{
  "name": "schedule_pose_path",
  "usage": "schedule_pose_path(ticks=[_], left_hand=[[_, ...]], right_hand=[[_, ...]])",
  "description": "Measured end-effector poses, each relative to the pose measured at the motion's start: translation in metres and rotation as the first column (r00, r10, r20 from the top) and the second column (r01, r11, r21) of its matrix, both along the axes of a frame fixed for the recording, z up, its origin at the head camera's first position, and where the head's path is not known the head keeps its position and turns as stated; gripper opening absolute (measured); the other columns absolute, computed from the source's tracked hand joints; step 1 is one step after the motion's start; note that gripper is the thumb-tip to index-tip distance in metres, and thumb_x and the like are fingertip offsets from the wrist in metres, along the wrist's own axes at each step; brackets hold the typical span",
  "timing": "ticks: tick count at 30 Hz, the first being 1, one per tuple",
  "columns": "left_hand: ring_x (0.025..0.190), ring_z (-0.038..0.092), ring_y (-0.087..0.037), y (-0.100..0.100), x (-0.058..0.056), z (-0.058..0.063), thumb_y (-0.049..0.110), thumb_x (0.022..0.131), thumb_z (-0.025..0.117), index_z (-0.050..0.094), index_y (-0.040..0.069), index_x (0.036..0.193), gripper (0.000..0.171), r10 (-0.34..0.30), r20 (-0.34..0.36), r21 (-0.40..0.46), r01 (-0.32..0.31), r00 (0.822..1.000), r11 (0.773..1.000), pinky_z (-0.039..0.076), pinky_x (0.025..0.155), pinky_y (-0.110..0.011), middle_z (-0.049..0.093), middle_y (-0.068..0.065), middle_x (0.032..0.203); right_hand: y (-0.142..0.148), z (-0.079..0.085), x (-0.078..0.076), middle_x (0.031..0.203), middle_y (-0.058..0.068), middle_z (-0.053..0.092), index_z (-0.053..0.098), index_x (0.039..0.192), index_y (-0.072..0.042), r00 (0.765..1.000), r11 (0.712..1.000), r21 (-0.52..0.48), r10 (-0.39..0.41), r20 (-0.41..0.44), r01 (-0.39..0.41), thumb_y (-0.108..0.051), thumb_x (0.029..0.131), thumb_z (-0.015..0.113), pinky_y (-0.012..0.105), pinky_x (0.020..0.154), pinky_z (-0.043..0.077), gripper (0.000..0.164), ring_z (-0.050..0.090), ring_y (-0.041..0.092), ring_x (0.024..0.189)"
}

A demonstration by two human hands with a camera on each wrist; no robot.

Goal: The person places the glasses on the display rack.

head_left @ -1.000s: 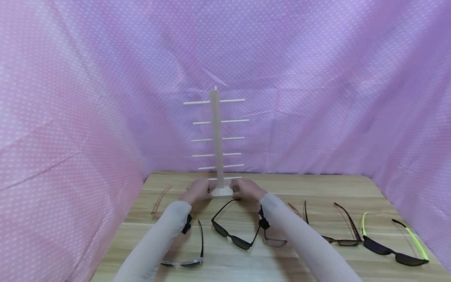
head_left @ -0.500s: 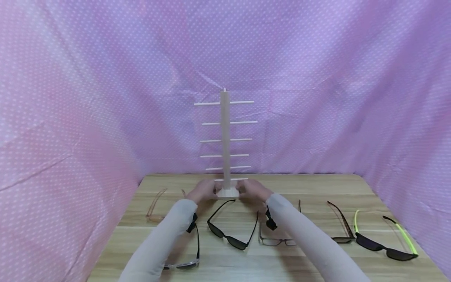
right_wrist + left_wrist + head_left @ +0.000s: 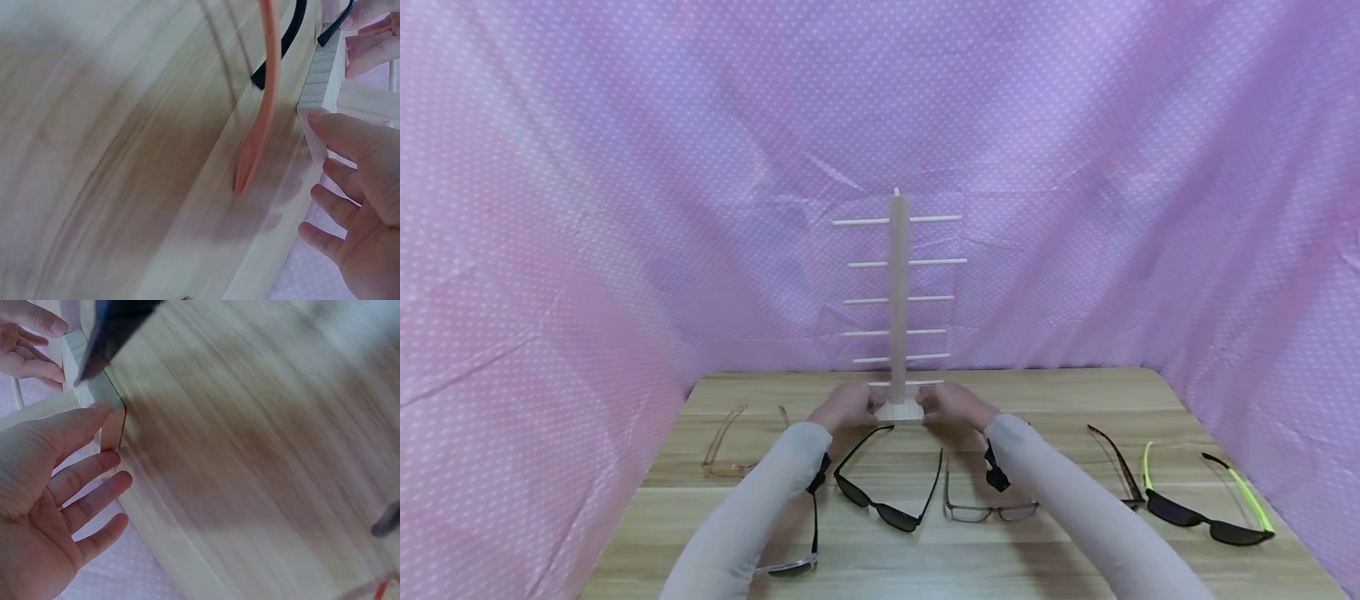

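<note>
A pale wooden eyewear display stand (image 3: pixel 899 292), an upright post with several white crossbars, stands at the back of the table. Its bars carry no glasses. My left hand (image 3: pixel 850 405) holds the left side of its base, thumb at the front corner and index finger at the side; the other fingers are spread. My right hand (image 3: pixel 958 406) grips the opposite side in the same way. Both wrist views show the base (image 3: pixel 106 397) between the two hands. Black sunglasses (image 3: pixel 895 518) lie unfolded just in front of the stand.
Other unfolded glasses lie on the table (image 3: pixel 1000 567): an orange-pink pair (image 3: pixel 724 469), clear-framed sunglasses (image 3: pixel 793 568), grey-rimmed glasses (image 3: pixel 970 514), a tortoiseshell pair (image 3: pixel 1123 465) partly behind the right arm, and yellow-green sunglasses (image 3: pixel 1240 534). A pink dotted cloth (image 3: pixel 1075 167) hangs behind.
The stand has shifted right across the table, with both hands on its base throughout. The glasses drift slightly left in view as the head camera turns.
</note>
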State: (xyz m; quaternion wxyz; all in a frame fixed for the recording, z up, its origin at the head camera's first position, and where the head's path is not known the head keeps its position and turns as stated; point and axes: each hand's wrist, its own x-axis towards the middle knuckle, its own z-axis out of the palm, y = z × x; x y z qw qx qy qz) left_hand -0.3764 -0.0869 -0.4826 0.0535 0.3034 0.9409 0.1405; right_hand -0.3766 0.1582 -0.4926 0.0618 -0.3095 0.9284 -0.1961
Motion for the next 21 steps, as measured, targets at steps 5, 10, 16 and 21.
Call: schedule_pose_path(ticks=[5, 10, 16, 21], left_hand=[[0.066, 0.043, -0.012, 0.009, -0.004, 0.001, 0.01, 0.088, 0.078, 0.063, 0.004, 0.078, 0.02, -0.074, -0.054, -0.034, 0.072, 0.996, 0.997, 0.035, 0.06, -0.026, 0.048, 0.005, 0.068], [0.067, 0.045, -0.013, 0.018, -0.005, 0.004, 0.012, 0.086, 0.081, 0.065, 0.003, 0.079, 0.02, -0.113, -0.071, -0.049, 0.11, 0.991, 0.993, 0.037, 0.06, -0.026, 0.053, 0.003, 0.07], [0.066, 0.042, -0.013, 0.027, -0.004, 0.006, 0.007, 0.089, 0.077, 0.063, -0.001, 0.08, 0.018, -0.121, -0.046, -0.058, 0.118, 0.992, 0.991, 0.033, 0.061, -0.025, 0.046, 0.004, 0.068], [0.064, 0.04, -0.013, 0.034, -0.003, 0.005, 0.004, 0.088, 0.076, 0.059, 0.003, 0.074, 0.021, -0.114, -0.044, -0.053, 0.111, 0.993, 0.992, 0.031, 0.059, -0.024, 0.043, 0.005, 0.066]], right_hand=[[0.011, 0.004, 0.002, 0.128, 0.02, 0.068, 0.07, 0.123, 0.0, 0.999, 1.0, -0.006, -0.028, 0.018, 0.029, -0.01, 0.088, 0.079, 0.051, 0.104, 0.052, 0.037, 0.066, 0.036, 0.117], [0.022, 0.004, 0.001, 0.126, 0.02, 0.069, 0.07, 0.12, 0.001, 1.0, 1.0, 0.002, -0.017, -0.008, 0.017, -0.01, 0.088, 0.079, 0.052, 0.104, 0.052, 0.035, 0.066, 0.038, 0.117], [0.031, 0.0, 0.0, 0.125, 0.02, 0.07, 0.071, 0.118, 0.001, 1.0, 1.0, -0.004, -0.006, -0.019, 0.006, -0.01, 0.088, 0.079, 0.052, 0.104, 0.051, 0.033, 0.065, 0.039, 0.118], [0.038, -0.002, 0.003, 0.122, 0.019, 0.071, 0.072, 0.118, 0.0, 0.998, 1.0, 0.002, 0.007, -0.055, -0.007, -0.011, 0.087, 0.08, 0.051, 0.102, 0.053, 0.033, 0.067, 0.037, 0.114]])
